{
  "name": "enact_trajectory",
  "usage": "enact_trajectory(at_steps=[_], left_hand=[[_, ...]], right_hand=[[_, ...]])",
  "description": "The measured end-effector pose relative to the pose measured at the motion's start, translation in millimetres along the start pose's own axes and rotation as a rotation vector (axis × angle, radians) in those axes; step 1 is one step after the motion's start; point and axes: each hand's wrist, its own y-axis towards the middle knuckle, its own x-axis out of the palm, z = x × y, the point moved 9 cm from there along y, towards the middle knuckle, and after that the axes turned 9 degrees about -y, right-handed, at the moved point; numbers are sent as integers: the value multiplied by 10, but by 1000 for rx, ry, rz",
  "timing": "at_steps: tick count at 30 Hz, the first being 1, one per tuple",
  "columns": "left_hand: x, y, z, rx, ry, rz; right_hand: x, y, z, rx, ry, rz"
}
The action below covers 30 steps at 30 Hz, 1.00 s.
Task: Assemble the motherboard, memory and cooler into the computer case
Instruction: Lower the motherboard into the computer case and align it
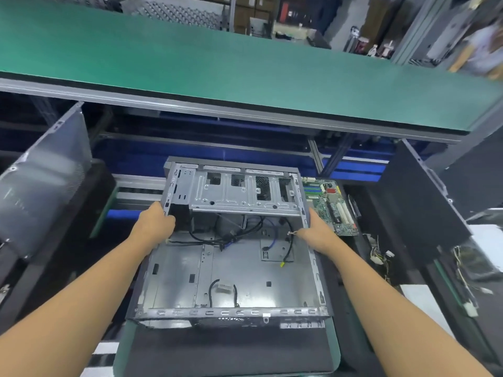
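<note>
An open grey metal computer case (231, 273) lies on its side on a dark mat in front of me, with black and blue cables loose inside and a drive cage at its far end. My left hand (156, 223) grips the case's left wall near the drive cage. On the opposite side, my right hand (315, 232) grips the right wall. A green motherboard (330, 208) lies just beyond the case's far right corner, partly hidden by it. No memory or cooler is visible.
A green conveyor belt (245, 69) runs across the back above a blue frame. A grey side panel (46, 186) leans at the left and a dark panel (424, 202) at the right. Loose wires (381, 257) lie right of the case. The dark mat (231, 349) reaches my near edge.
</note>
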Motion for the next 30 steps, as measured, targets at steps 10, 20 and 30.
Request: enact_trajectory(at_steps=[10,20,30], left_hand=[[-131,-287,517,483,41,253],[1347,-693,197,463,595,-605],[1697,-1273,37,275,270,-1182]], right_hand=[[9,-49,25,-16,-6,55],[358,-495,-836,-477,-449,149],[1419,41,-423,164,57,-411]])
